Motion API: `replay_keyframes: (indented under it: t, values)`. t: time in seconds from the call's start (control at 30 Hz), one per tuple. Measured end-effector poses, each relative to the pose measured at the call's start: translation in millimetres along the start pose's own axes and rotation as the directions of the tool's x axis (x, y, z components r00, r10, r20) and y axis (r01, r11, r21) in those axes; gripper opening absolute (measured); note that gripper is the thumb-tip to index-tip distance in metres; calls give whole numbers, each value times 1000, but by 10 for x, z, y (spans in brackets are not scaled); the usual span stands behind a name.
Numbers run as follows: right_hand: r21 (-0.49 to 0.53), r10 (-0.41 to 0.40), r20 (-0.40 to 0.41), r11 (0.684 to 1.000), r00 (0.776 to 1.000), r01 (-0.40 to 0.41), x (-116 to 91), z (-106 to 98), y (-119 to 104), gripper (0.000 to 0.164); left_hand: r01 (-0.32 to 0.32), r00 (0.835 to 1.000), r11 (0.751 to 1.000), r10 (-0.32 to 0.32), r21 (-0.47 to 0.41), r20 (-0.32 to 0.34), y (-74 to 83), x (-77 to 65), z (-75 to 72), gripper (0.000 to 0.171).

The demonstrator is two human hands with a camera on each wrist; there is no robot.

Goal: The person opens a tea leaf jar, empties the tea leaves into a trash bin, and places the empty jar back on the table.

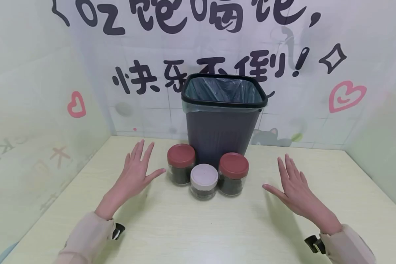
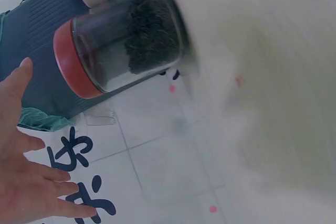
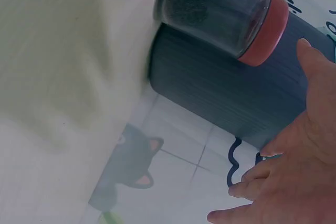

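Observation:
Two glass jars with red lids, a left jar and a right jar, stand on the table with dark dried contents inside. Between them and slightly nearer sits a smaller jar with a pale pinkish lid. My left hand is held above the table left of the jars, fingers spread, holding nothing. To their right my right hand is likewise spread with nothing in it. In the left wrist view the left red-lidded jar lies beyond my thumb; the right wrist view shows the right one.
Right behind the jars stands a dark bin with a black rim and a thin plastic liner. A printed white backdrop rises at the table's back edge, with side panels left and right. The pale wooden table extends toward me.

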State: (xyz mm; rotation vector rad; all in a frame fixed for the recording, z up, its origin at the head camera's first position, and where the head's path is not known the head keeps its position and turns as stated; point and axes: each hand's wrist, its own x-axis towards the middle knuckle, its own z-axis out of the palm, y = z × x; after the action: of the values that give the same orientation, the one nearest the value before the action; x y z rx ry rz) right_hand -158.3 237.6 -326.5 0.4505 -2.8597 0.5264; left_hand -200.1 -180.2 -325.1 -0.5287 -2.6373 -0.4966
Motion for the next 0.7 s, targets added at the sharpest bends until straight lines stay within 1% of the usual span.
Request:
replay_keyframes:
  t: [0.07, 0.1, 0.2, 0.3, 0.37, 0.43, 0.47, 0.6, 0.7]
  values:
    - [21, -18, -1, 1000, 1000, 18, 54, -25, -37, 90, -38, 996, 999, 36, -17, -82, 34, 56, -2, 78]
    - [29, -31, -7, 999, 1000, 31, 83, -34, -58, 90, -55, 991, 998, 52, -28, -122, 53, 84, 0, 77]
    - [63, -59, -18, 996, 998, 60, 162, -61, -121, 88, -99, 971, 992, 81, -73, -224, 138, 163, 4, 74]
    - [97, -56, 0, 994, 998, 56, 230, -69, -194, 86, -139, 950, 981, 93, -137, -297, 252, 226, 20, 67]
    - [113, -56, 17, 992, 998, 54, 275, -52, -238, 85, -169, 939, 970, 105, -175, -327, 328, 264, 46, 62]
    - [124, -56, 41, 991, 998, 50, 318, -26, -279, 85, -193, 936, 959, 117, -207, -333, 403, 297, 85, 57]
    - [129, -56, 55, 990, 997, 49, 338, -10, -296, 86, -201, 937, 954, 122, -222, -326, 440, 312, 109, 55]
    - [145, -55, 114, 989, 992, 39, 399, 36, -350, 88, -214, 955, 938, 143, -273, -259, 578, 354, 213, 51]
    - [144, -56, 140, 989, 989, 36, 442, 63, -377, 90, -220, 966, 928, 165, -299, -200, 667, 378, 289, 52]
